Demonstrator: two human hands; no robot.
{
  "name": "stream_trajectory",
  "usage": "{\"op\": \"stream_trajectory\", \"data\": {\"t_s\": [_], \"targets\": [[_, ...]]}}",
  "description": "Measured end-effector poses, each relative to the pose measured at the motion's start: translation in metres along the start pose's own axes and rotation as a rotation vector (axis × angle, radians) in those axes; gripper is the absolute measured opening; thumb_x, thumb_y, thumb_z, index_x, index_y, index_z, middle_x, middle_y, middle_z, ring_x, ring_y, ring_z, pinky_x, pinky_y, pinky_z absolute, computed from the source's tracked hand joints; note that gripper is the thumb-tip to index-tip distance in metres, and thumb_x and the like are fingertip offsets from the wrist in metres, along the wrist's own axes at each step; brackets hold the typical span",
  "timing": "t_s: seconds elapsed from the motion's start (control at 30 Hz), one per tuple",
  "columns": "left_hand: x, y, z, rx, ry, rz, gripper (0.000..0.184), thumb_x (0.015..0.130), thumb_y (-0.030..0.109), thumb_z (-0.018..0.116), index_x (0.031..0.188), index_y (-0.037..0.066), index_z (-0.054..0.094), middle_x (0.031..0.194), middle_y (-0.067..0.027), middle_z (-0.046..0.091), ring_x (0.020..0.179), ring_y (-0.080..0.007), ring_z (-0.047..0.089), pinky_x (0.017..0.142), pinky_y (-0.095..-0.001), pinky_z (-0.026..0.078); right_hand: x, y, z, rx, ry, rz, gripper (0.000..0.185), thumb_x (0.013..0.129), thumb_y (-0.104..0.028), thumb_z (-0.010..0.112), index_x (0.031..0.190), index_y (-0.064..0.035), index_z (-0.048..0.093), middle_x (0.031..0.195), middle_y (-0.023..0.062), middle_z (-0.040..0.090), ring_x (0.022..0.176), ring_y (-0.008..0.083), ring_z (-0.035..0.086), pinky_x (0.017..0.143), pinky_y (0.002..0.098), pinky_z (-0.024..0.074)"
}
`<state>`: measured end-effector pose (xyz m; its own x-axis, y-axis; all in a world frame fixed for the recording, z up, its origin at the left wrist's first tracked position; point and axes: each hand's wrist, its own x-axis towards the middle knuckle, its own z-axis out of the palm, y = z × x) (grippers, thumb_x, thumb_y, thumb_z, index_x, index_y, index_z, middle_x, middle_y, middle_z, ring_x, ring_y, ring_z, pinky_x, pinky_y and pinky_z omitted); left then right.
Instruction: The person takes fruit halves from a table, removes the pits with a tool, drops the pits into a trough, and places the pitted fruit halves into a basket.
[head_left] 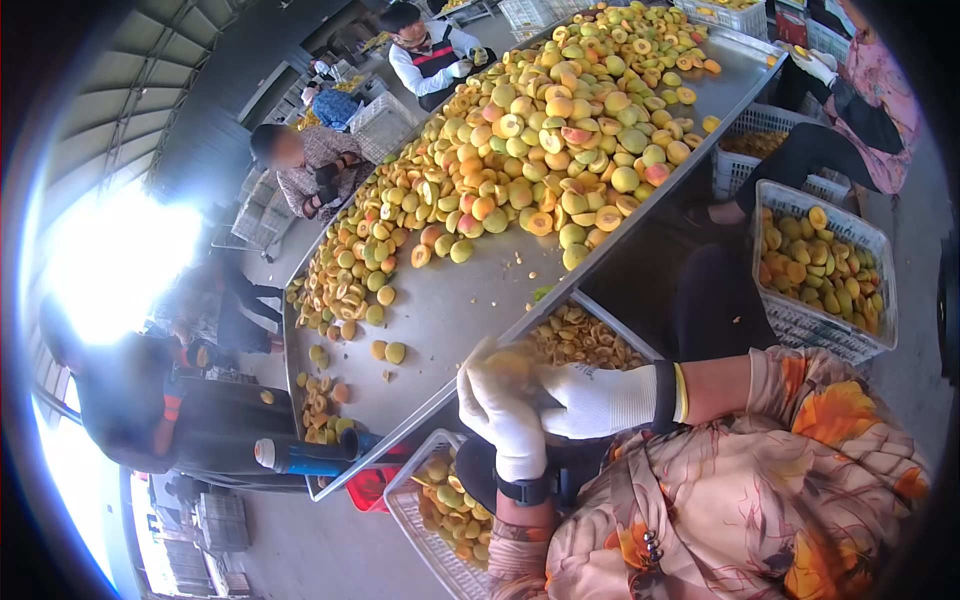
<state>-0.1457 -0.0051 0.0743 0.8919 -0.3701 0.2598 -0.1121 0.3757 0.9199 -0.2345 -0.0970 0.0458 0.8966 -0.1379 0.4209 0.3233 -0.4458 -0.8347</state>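
Observation:
Both my hands, in white knitted gloves, meet in front of my lap and are smeared by motion. My left hand [497,412] has its fingers curled round a blurred yellow-brown peach [508,368]. From the right, my right hand [592,400] presses against the same peach, its fingertips partly hidden. Just behind the hands stands a bin of brown peach pits [588,338]. Beyond it, a large heap of whole and halved peaches [540,130] covers much of a metal table [455,290].
A crate of peach halves [440,495] stands beside my left forearm, and another full crate [825,270] is at the right. A blue bottle [300,457] lies near the table's corner, above a red container [372,490]. Several people work around the table.

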Motion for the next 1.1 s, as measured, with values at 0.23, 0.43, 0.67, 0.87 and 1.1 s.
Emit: {"op": "stream_trajectory", "data": {"t_s": [0.23,0.43,0.67,0.87,1.1], "targets": [[0.010,-0.010,-0.010,0.005,-0.098,-0.049,0.043,0.107,0.035,0.051,0.115,-0.006,0.062,0.089,-0.0156,0.070,0.071,-0.0212,0.066,0.065,-0.0323,0.056,0.010,0.016,-0.003,0.190,-0.037,-0.203,0.028,0.092,-0.010,0.062,0.116,0.0033,0.057,0.079,0.0153,0.069,0.067,0.0271,0.068,0.067,0.0413,0.0553],[0.016,-0.011,-0.001,-0.023,-0.147,-0.101,0.047,0.106,0.040,0.051,0.115,-0.005,0.062,0.088,-0.0164,0.070,0.072,-0.0231,0.067,0.068,-0.0345,0.057,0.014,0.018,-0.032,0.371,-0.424,0.270,0.024,0.093,-0.011,0.058,0.114,0.0003,0.058,0.070,0.0040,0.061,0.053,0.0148,0.060,0.047,0.0293,0.0473],[0.028,-0.008,0.000,0.021,-0.422,-0.034,0.050,0.105,0.045,0.052,0.114,-0.003,0.062,0.073,-0.0114,0.065,0.066,-0.0196,0.062,0.064,-0.0321,0.052,0.015,0.007,-0.054,1.120,-0.717,0.656,0.013,0.087,-0.014,0.063,0.090,-0.0041,0.055,0.055,-0.0006,0.044,0.038,0.0082,0.039,0.034,0.0246,0.0301],[0.028,-0.007,0.002,-0.329,-0.081,-0.392,0.056,0.104,0.050,0.053,0.121,-0.003,0.058,0.088,-0.0120,0.066,0.073,-0.0184,0.061,0.068,-0.0309,0.052,0.015,0.021,-0.057,1.317,-0.884,0.619,0.016,0.085,-0.016,0.066,0.087,-0.0039,0.055,0.054,0.0004,0.043,0.038,0.0081,0.037,0.034,0.0247,0.0276],[0.048,-0.010,-0.215,0.980,0.095,-0.336,0.033,0.098,0.021,0.064,0.119,-0.005,0.065,0.098,-0.0162,0.069,0.085,-0.0243,0.067,0.078,-0.0344,0.054,-0.002,0.104,-0.045,-0.266,-0.701,0.527,0.037,0.083,-0.024,0.061,0.108,0.0021,0.066,0.094,0.0252,0.072,0.090,0.0413,0.069,0.080,0.0482,0.0530]]}}
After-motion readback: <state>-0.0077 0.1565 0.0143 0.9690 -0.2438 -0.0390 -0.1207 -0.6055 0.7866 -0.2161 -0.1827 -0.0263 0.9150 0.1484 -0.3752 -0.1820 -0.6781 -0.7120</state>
